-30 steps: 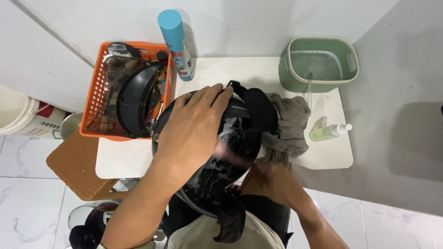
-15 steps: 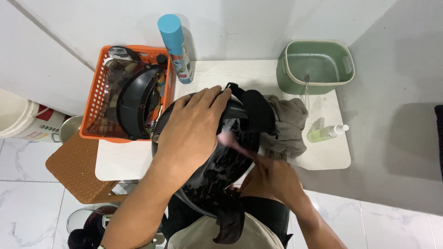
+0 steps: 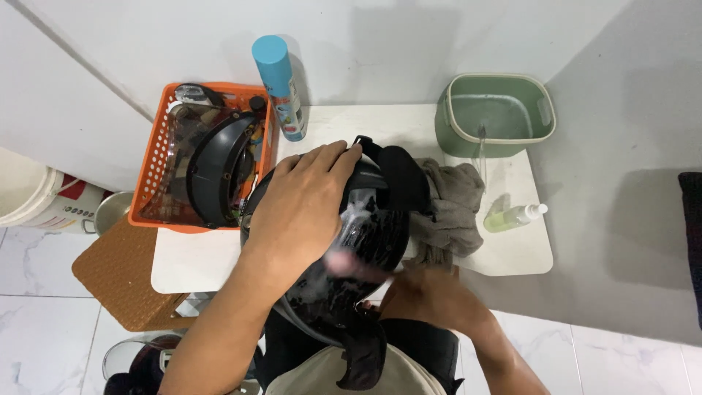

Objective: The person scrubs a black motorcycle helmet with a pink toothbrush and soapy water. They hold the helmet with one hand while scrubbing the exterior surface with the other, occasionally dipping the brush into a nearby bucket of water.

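A black helmet (image 3: 384, 230) with white foam on its shell lies on the near edge of the white table (image 3: 212, 256), partly over my lap. My left hand (image 3: 303, 201) is spread over the top left of the shell and holds it still. My right hand (image 3: 431, 296) is at the lower right of the helmet, gripping a small pink-headed brush (image 3: 344, 262). The brush is blurred with motion against the foamy shell. A black chin strap hangs down toward me.
A grey cloth (image 3: 453, 208) lies right of the helmet. Behind it stand a green bucket (image 3: 545, 110) of water, a small pump bottle (image 3: 512, 217) and a blue-capped spray can (image 3: 278, 88). An orange basket (image 3: 150, 183) holds a dark visor (image 3: 216, 168).
The pink brush head has moved down across the foamy shell toward me, and my right hand has shifted with it. My left hand stays on the helmet.
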